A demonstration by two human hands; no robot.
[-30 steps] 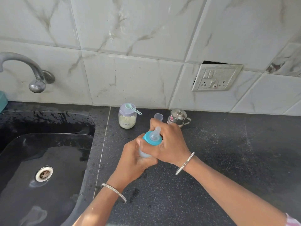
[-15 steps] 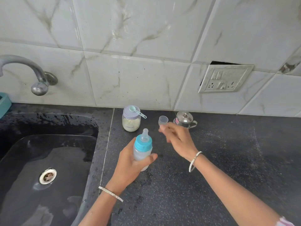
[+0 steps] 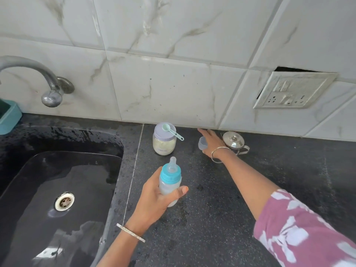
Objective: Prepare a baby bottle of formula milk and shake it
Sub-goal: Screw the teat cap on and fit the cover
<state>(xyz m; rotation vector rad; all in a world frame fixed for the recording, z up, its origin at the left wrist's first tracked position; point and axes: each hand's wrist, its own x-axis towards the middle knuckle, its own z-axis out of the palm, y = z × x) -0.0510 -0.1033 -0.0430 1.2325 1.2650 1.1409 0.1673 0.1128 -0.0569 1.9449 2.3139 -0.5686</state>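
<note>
- Head view: looked down on a dark speckled counter point(image 3: 240, 205), wet in spots, backed by a wall of white marbled tiles point(image 3: 173, 89).
- Sunk into the counter on the left, a black sink point(image 3: 81, 182) with water pooled around a round metal drain point(image 3: 64, 201).
- Above the sink, a curved metal tap point(image 3: 50, 87) fixed to the wall; a teal box point(image 3: 8, 116) at the far left edge.
- On the wall to the right, a grimy socket plate point(image 3: 292, 91), hung crooked with a dark gap behind its top.
- Held the baby bottle point(image 3: 169, 182) upright above the counter in the left hand point(image 3: 156, 199), fingers wrapped around the cloudy body, thumb pressed across the front; blue collar and clear teat on.
- Stood near the wall, a jar of pale powder point(image 3: 164, 140) with a lilac lid and a small green scoop point(image 3: 171, 130) laid across it.
- Reached to the wall's foot with the right hand point(image 3: 211, 140), fingers stretched out and close together beside a small clear cap point(image 3: 202, 143); whether gripped, could not tell.
- Just right of that hand, a small steel pot point(image 3: 234, 141) with lid.
- Wore a thin bangle on each wrist and a pink flowered sleeve point(image 3: 300, 230) on the right arm.
</note>
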